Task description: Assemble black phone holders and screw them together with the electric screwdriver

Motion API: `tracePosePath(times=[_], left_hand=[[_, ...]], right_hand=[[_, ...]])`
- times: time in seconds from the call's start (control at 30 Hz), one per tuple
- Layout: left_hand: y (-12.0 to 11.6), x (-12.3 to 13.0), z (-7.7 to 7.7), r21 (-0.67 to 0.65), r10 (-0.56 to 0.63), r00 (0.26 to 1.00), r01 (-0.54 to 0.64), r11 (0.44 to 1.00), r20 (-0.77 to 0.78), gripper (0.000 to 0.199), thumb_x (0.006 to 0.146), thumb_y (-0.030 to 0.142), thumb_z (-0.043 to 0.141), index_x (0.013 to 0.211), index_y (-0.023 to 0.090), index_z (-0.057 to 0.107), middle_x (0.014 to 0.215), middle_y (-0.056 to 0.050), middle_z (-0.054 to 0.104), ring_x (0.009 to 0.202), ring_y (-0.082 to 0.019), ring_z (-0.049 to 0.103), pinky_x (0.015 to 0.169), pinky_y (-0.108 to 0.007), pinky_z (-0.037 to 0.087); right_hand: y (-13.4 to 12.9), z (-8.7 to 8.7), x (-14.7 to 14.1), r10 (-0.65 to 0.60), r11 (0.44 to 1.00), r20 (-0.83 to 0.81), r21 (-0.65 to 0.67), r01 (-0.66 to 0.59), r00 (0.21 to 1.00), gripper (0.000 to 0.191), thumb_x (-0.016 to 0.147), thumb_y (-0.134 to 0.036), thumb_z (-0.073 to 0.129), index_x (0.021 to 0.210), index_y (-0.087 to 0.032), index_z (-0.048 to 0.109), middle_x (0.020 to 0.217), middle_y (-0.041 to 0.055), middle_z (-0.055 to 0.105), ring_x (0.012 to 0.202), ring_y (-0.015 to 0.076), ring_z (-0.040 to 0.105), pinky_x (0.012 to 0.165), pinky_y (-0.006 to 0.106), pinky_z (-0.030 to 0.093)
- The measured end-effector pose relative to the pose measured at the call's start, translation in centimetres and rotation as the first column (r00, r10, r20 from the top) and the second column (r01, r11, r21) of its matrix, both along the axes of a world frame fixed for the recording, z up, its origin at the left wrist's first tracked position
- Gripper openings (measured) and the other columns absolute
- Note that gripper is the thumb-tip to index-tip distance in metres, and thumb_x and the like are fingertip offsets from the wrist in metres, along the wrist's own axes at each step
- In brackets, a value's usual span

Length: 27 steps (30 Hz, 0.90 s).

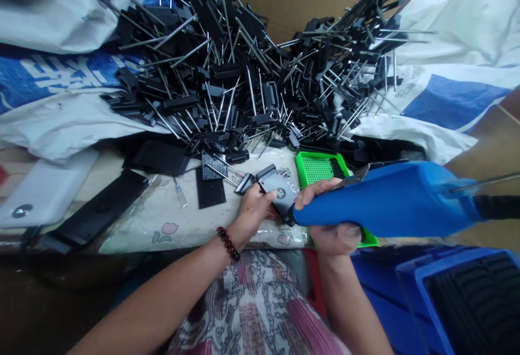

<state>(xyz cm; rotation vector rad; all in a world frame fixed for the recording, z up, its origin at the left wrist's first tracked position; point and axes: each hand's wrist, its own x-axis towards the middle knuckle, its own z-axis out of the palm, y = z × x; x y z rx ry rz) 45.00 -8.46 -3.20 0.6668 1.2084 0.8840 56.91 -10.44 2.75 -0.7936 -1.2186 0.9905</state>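
My left hand (252, 210), with a beaded bracelet on the wrist, is closed on a dark grey plastic clamp holder (279, 186) with a round mark on its face. Two thin metal rods (225, 168) stick out from it to the left. My right hand (335, 238) wraps round a blue electric screwdriver (390, 198), which lies almost level. Its dark nose meets the holder's lower right edge; the bit and any screw are hidden. Just behind the screwdriver sits a bright green basket (303, 168) with small black pieces in it.
A large heap of black plastic parts with metal rods (244, 73) fills the back, between white-and-blue sacks (447, 95). Black plates (211, 189), a small clear-handled screwdriver (180, 192) and a long black piece (101, 206) lie leftward. A blue crate (410, 273) stands lower right.
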Motion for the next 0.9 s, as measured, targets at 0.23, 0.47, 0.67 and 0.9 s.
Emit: tracePosePath(times=[0.23,0.47,0.67,0.9], left_hand=[[0.0,0.2,-0.5,0.005,-0.024,1.0,0.024,1.0,-0.011,0.022,0.077,0.034,0.061,0.089,0.018,0.052,0.06,0.0,0.062,0.047,-0.016,0.06,0.043,-0.025,0.048],[0.2,0.4,-0.9,0.024,-0.035,0.998,0.037,0.999,-0.046,0.027,0.075,0.034,0.061,0.095,0.017,0.056,0.064,-0.002,0.064,0.049,-0.017,0.061,0.042,-0.025,0.048],[0.0,0.3,-0.9,0.026,-0.026,1.0,0.026,0.999,-0.008,0.026,0.076,0.035,0.061,0.093,0.017,0.056,0.061,-0.001,0.063,0.047,-0.015,0.059,0.041,-0.023,0.047],[0.5,0.2,-0.4,-0.027,-0.047,0.996,0.05,0.998,0.075,0.028,0.074,0.03,0.062,0.097,0.018,0.054,0.06,0.002,0.063,0.044,-0.012,0.057,0.039,-0.018,0.044]], right_hand=[[0.0,1.0,-0.2,0.063,0.997,-0.071,-0.043,-0.066,0.995,0.056,0.066,-0.067,0.069,0.104,-0.027,0.06,0.067,-0.0009,0.061,0.054,0.0206,0.054,0.053,0.036,0.045],[0.5,1.2,0.0,0.093,0.995,-0.077,-0.027,-0.095,0.993,0.049,0.065,-0.065,0.071,0.095,-0.027,0.061,0.067,-0.0026,0.061,0.053,0.0184,0.055,0.053,0.032,0.045],[0.3,1.3,-0.3,0.087,0.995,-0.076,-0.04,-0.091,0.993,0.053,0.063,-0.069,0.07,0.094,-0.026,0.061,0.065,-0.0017,0.06,0.052,0.019,0.054,0.052,0.033,0.045],[0.1,3.5,2.4,-0.102,0.994,-0.093,-0.038,0.099,0.99,0.058,0.062,-0.069,0.07,0.102,-0.028,0.062,0.079,0.0,0.061,0.066,0.0205,0.059,0.057,0.035,0.051]])
